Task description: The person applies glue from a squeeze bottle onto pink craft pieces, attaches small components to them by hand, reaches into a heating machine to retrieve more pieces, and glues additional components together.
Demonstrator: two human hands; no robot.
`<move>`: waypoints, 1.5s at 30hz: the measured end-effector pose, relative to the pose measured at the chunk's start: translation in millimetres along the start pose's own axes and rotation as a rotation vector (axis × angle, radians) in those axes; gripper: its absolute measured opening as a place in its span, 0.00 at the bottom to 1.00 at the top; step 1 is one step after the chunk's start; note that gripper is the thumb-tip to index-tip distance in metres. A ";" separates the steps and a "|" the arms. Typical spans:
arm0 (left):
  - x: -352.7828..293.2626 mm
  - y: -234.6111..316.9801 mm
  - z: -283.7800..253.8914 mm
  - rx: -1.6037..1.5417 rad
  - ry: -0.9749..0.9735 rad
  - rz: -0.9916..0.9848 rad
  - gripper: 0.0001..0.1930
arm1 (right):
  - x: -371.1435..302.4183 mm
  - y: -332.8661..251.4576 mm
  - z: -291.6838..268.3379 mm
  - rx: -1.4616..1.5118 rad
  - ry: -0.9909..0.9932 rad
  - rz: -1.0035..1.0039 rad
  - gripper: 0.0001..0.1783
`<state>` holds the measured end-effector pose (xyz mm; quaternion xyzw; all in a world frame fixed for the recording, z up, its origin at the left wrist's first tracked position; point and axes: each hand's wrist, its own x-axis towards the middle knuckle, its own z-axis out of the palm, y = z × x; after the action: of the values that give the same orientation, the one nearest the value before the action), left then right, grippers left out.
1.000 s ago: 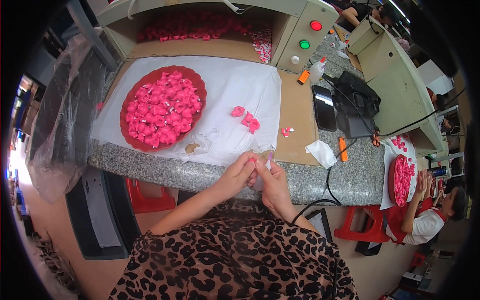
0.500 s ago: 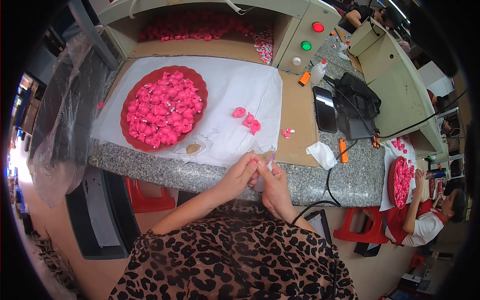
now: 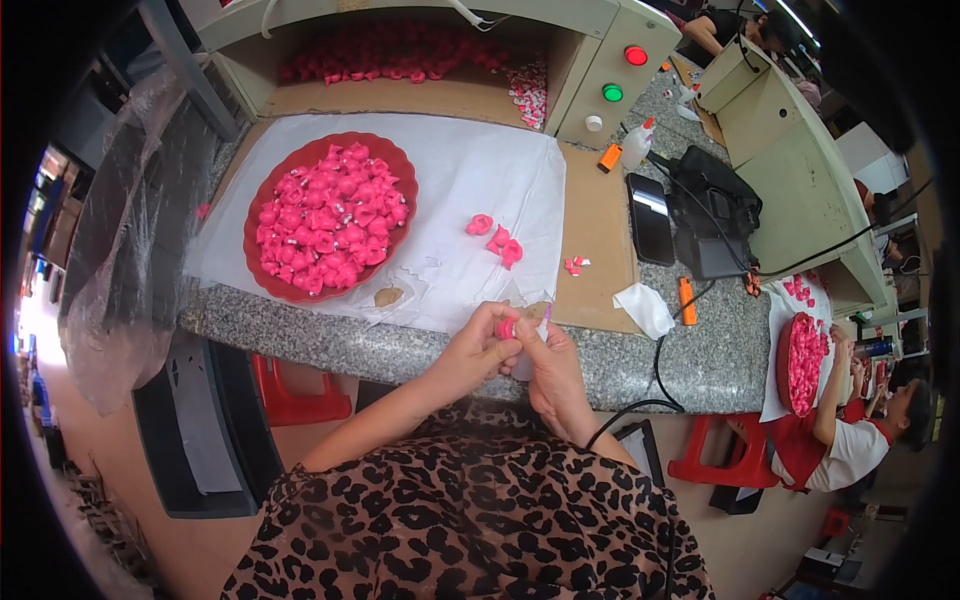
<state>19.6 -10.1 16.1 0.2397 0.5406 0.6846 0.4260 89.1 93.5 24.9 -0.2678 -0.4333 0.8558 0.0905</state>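
My left hand (image 3: 478, 346) is closed, pinching a small pink piece (image 3: 506, 328) between thumb and fingertips at the front edge of the worktop. Close against it, my right hand (image 3: 557, 374) wraps round a small whitish squeeze bottle (image 3: 521, 369) with a purple-tipped nozzle (image 3: 545, 316); most of its body is hidden by the fingers. A few pink pieces (image 3: 510, 252) lie on the white paper (image 3: 470, 170) just beyond my hands. To the left, a red scalloped bowl (image 3: 262, 272) is heaped with similar pink pieces (image 3: 330, 220).
A beige cabinet (image 3: 590, 60) with a red and a green button stands behind the paper. On the right lie a phone (image 3: 650, 225), a black pouch (image 3: 712, 195), an orange lighter (image 3: 686, 302) and a tissue (image 3: 645, 311). A black cable (image 3: 657, 370) hangs over the edge. A co-worker (image 3: 850, 440) sits far right.
The pink piece in my left fingers shows more now, as the left fingers have lifted and turned slightly. My right hand keeps hold of the bottle, almost unmoved.
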 end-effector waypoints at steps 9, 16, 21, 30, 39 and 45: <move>-8.3 -6.2 -9.7 -0.327 -0.038 -0.044 0.20 | 2.0 -6.7 -7.7 0.075 -0.016 0.092 0.16; -12.1 13.8 -29.8 -0.477 0.218 0.026 0.22 | 2.8 -7.7 -9.6 0.083 -0.009 0.107 0.15; -0.6 56.5 -66.1 -0.576 0.457 0.369 0.18 | 2.1 -10.2 -10.2 0.068 -0.035 0.100 0.15; 61.2 20.8 -21.4 1.041 0.537 0.528 0.16 | 1.2 -9.9 -15.0 0.167 -0.039 0.129 0.12; 79.2 24.5 -27.1 1.298 0.462 0.405 0.16 | -2.5 -23.5 -28.6 0.049 -0.132 -0.017 0.13; 34.3 22.5 -26.9 -0.010 0.096 -0.059 0.08 | 5.4 -31.4 -30.3 0.162 -0.236 0.008 0.12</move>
<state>-26.8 3.2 24.7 0.1881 0.5638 0.6853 0.4209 98.5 135.6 33.2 -0.1585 -0.3695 0.9138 0.0569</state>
